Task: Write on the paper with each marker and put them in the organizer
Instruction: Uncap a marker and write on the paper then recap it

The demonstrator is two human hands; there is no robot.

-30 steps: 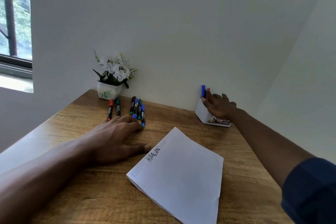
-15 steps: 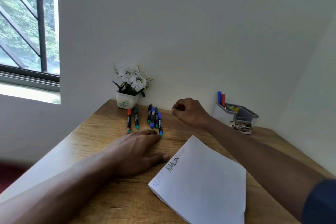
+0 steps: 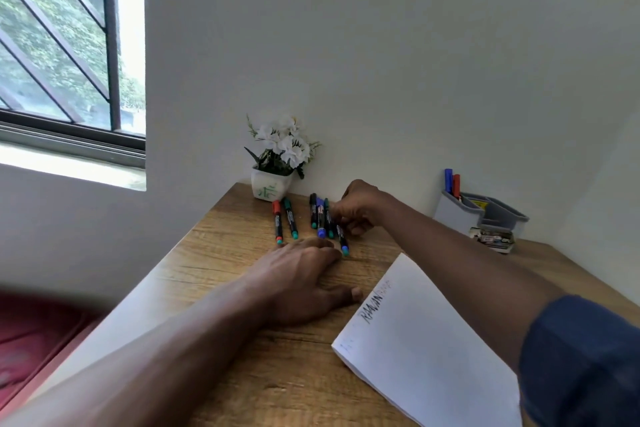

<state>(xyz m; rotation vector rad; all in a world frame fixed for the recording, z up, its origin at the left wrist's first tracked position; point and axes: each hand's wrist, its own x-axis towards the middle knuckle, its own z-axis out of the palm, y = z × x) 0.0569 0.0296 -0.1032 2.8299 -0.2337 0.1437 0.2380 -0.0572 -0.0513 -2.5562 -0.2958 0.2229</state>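
1. Paper [image 3: 433, 350], a plain white sheet, lies nearest on the light-brown wooden table [image 3: 242, 374]. It sits at an angle, with one word in black ink at its far left corner and fainter marks just beside the word. The rest of the sheet is blank.
2. The left hand [image 3: 301, 279] rests palm down on the wood just left of the sheet. Its fingers are relaxed and loosely spread, the thumb tip is near the paper's corner, and it holds nothing.
3. Beyond it, the right hand [image 3: 358, 210] reaches across with curled fingers and pinches the upper end of a black-barrelled marker with a blue tip end [image 3: 343, 243]. Whether that tip end touches the table or has just lifted off it cannot be told.
4. Just left of that marker lie five other loose markers [image 3: 320, 218] in two small groups, with red, green, black and blue caps.
5. Further right, by the wall, stands the grey plastic organizer [image 3: 485, 215]. An upright blue marker [image 3: 448, 180] and an upright red marker [image 3: 456, 185] stand in its far left compartment. By my count two markers are done and six are left, so the task is about a quarter through, and the one being picked up needs to be written with next.
6. Farthest back, a small white pot of white flowers [image 3: 270, 185] sits against the wall.
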